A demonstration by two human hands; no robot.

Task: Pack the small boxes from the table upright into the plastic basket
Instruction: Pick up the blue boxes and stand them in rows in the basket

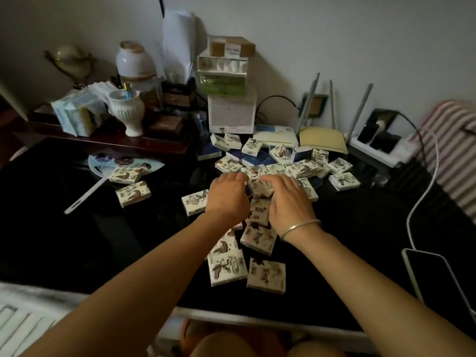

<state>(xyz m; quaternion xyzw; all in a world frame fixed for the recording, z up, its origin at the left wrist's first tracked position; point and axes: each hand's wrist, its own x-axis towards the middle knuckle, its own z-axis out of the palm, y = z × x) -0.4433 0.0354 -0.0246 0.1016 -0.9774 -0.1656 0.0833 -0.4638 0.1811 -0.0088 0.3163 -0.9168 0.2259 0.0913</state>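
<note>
Forearms (154, 279) reach from the near edge across the black table (77, 228), with a bangle (301, 228) on the right wrist. Left hand (226, 199) and right hand (288, 202) sit close together, flanking one small box (261, 189) amid the scattered boxes (266, 276). Fingers curl against its sides, but a firm grip cannot be confirmed. Every box seen lies flat on the table. The basket is not positively identified; a white slatted object (18, 328) at lower left may be it. Recommendation: square the box between both palms, turn it on end, and keep even pressure until it is set down.
</note>
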